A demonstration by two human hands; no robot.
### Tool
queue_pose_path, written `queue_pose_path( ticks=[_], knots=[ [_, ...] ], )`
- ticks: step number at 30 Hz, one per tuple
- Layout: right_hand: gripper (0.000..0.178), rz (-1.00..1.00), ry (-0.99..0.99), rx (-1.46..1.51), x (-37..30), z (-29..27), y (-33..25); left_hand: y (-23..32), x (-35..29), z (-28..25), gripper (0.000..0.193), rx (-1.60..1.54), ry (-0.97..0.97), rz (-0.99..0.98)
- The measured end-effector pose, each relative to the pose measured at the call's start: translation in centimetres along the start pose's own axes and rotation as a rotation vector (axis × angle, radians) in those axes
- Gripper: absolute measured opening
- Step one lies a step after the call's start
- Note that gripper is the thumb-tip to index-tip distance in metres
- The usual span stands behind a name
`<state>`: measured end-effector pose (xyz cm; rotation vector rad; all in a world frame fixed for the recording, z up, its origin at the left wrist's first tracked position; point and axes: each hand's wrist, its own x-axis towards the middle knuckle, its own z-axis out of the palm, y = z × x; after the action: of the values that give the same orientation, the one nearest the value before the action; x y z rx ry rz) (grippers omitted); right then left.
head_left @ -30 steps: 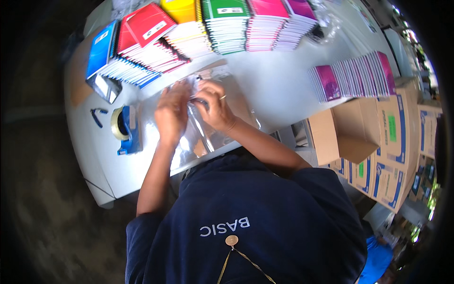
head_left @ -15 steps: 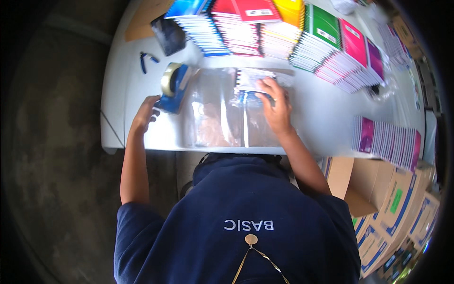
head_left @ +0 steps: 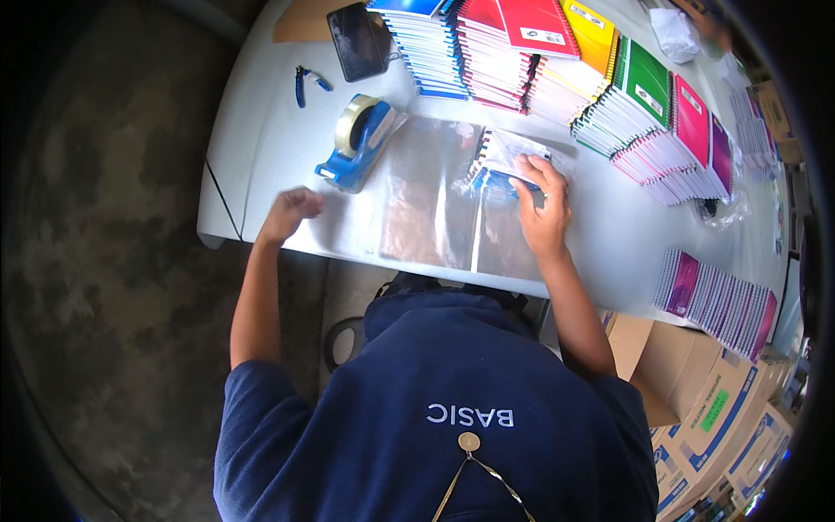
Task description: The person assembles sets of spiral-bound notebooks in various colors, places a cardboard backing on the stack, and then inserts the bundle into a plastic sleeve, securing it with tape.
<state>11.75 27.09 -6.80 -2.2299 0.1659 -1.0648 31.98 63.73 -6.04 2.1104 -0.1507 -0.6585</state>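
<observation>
On the white table, a clear plastic sleeve (head_left: 426, 217) lies flat in front of me. Over its upper right part rests a small spiral notebook (head_left: 509, 152) with a white top and blue below, partly under clear film. My right hand (head_left: 548, 204) holds this notebook at its right side, thumb and fingers curved over it. My left hand (head_left: 294, 213) is closed, fingers curled together, just off the near left end of a blue tape dispenser (head_left: 358, 157). Whatever its fingers may pinch cannot be made out. A roll of clear tape (head_left: 354, 124) sits in the dispenser.
Stacks of blue (head_left: 426, 52), red (head_left: 496, 65), yellow (head_left: 574, 74), green (head_left: 631, 96) and pink notebooks (head_left: 670, 139) line the far side. Small nippers (head_left: 301, 85) and a black phone (head_left: 358, 42) lie far left. Purple notebooks (head_left: 718, 300) stand right, above cardboard boxes (head_left: 718, 409).
My left hand has come away from the tape dispenser toward the table's near edge, its fingers curling in. My right hand stays on the notebook. The whole view has shifted slightly.
</observation>
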Motion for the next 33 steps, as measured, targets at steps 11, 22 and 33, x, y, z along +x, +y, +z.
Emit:
queue_pose_path(
  ticks=[11, 22, 33],
  knots=[
    [0.051, -0.062, 0.033, 0.012, -0.3, -0.2, 0.1, 17.3, -4.9, 23.5, 0.042, -0.423, -0.103, -0.03],
    [0.05, 0.025, -0.452, -0.244, 2.9, -3.0, -2.3, 8.7, 0.8, 22.9, 0.043, 0.252, 0.108, 0.136],
    [0.08, 0.51, -0.156, 0.299, 0.0, -18.4, -0.2, 23.2, 2.4, 26.4, 0.071, 0.384, -1.006, 0.719]
  ],
)
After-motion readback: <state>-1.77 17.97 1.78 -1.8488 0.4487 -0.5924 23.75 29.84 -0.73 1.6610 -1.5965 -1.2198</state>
